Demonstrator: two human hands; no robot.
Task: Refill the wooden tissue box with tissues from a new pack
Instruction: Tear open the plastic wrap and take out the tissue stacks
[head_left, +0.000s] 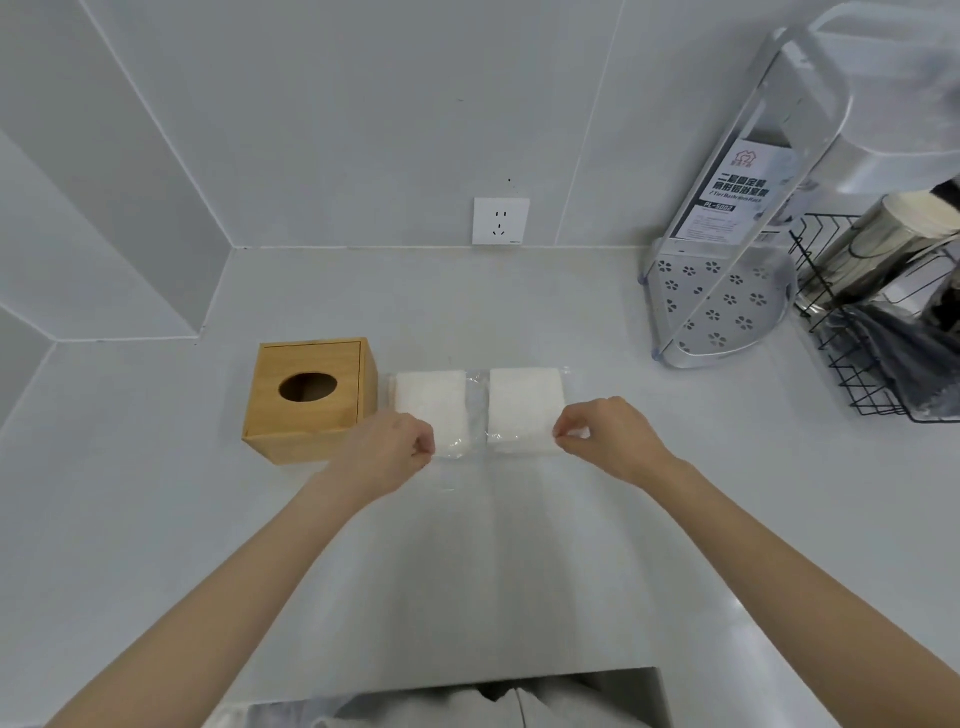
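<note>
A pale grey countertop (156, 519) fills most of the view, meeting grey tiled walls at 12 and 9 o'clock. At 2 o'clock stands a clear-wrapped white plastic corner shelf rack (727, 306) with flower-shaped holes in its tray and a printed label inside the wrap. Just beside it, at 3 o'clock, sits a black wire basket (852, 384) holding shiny metal containers and dark plastic; what they are I cannot tell.

At 10 o'clock from the middle of the counter rests the square light-wood tissue box (306, 400) with an oval opening in its top; the opening looks dark and no tissue shows in it. Just beside its right face lies the clear plastic pack of white tissues (480, 410), flat on the counter, with 2 white stacks side by side and a transparent strip between them.

Both bare forearms reach in from 6 o'clock. The left hand (395, 447) has its fingers curled and pinches the near left edge of the pack's wrapper, close to the wooden box's front corner. The right hand (602, 431) pinches the near right corner of the pack between thumb and fingertips.

On the wall at 12 o'clock is a white wall socket (501, 221), well apart from the pack.
</note>
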